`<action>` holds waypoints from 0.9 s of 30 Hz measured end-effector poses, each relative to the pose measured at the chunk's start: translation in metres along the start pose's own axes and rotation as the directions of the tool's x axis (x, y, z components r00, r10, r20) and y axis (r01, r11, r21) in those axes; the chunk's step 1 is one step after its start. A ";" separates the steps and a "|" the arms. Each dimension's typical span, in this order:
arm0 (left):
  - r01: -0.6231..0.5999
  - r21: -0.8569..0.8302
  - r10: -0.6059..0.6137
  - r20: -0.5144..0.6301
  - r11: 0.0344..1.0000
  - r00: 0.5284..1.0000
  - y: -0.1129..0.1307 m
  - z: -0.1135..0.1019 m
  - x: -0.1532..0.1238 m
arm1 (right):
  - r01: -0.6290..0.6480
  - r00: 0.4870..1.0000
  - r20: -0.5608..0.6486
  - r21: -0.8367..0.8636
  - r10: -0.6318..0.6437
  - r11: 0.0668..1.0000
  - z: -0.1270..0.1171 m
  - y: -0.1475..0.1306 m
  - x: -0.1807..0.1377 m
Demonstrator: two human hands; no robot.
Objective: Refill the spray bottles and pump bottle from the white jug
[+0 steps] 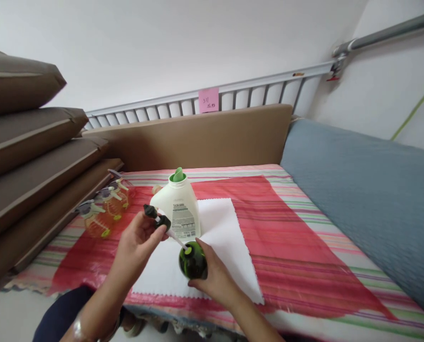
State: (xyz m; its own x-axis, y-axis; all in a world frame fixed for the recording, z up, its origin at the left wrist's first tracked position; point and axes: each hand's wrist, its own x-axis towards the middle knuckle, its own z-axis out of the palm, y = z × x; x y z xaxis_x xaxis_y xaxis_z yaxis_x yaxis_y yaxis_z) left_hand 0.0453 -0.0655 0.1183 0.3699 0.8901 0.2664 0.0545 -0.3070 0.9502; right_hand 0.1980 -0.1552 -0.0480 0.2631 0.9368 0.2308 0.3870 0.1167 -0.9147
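My left hand (142,240) is closed around a dark pump head (162,221), its pale dip tube slanting down to the right. The tube's lower end meets the mouth of a round green bottle (190,266); I cannot tell how far inside it is. My right hand (213,270) grips that bottle from its right side, over a white cloth with a scalloped edge (229,237). Just behind my hands stands a large white jug (183,209), with a green spout (178,175) showing at its open neck.
Several clear spray bottles (101,218) with yellowish liquid stand at the left on red plastic sheeting (279,237). Stacked brown cushions (30,156) rise at the far left. A blue padded surface (368,190) borders the right, and a brown board (204,137) the back.
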 end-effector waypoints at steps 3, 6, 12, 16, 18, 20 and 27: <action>-0.027 0.033 0.024 0.076 0.999 0.997 -0.012 0.008 0.000 | -0.006 1.000 -0.003 0.001 0.006 1.000 0.000 0.000 0.000; -0.046 0.082 0.036 0.128 0.996 0.991 -0.028 0.012 -0.001 | 0.001 1.000 -0.010 0.008 -0.001 1.000 0.000 0.001 0.000; -0.099 0.340 0.008 0.261 0.935 0.965 -0.069 0.028 -0.017 | -0.025 1.000 -0.019 0.012 0.025 1.000 0.001 -0.002 0.001; -0.089 0.353 -0.022 0.299 0.932 0.954 -0.087 0.033 -0.026 | -0.045 0.999 -0.008 0.015 0.045 0.999 0.000 -0.005 0.001; -0.078 0.343 -0.033 0.306 0.936 0.951 -0.090 0.033 -0.026 | -0.043 0.999 -0.006 0.014 0.043 0.999 -0.001 -0.005 0.001; -0.051 0.318 -0.050 0.300 0.947 0.953 -0.092 0.032 -0.026 | -0.037 0.999 -0.008 0.008 0.037 0.999 0.000 -0.003 0.001; 0.043 0.181 -0.096 0.300 0.983 0.949 -0.102 0.034 -0.028 | -0.019 1.000 -0.020 -0.023 0.019 1.000 0.007 0.006 -0.002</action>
State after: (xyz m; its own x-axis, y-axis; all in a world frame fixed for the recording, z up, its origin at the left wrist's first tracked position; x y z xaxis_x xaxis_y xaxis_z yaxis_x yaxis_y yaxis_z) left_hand 0.0609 -0.0706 0.0084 0.6239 0.7733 0.1126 0.2372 -0.3247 0.9156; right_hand 0.1939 -0.1542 -0.0558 0.2883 0.9319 0.2202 0.4025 0.0907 -0.9109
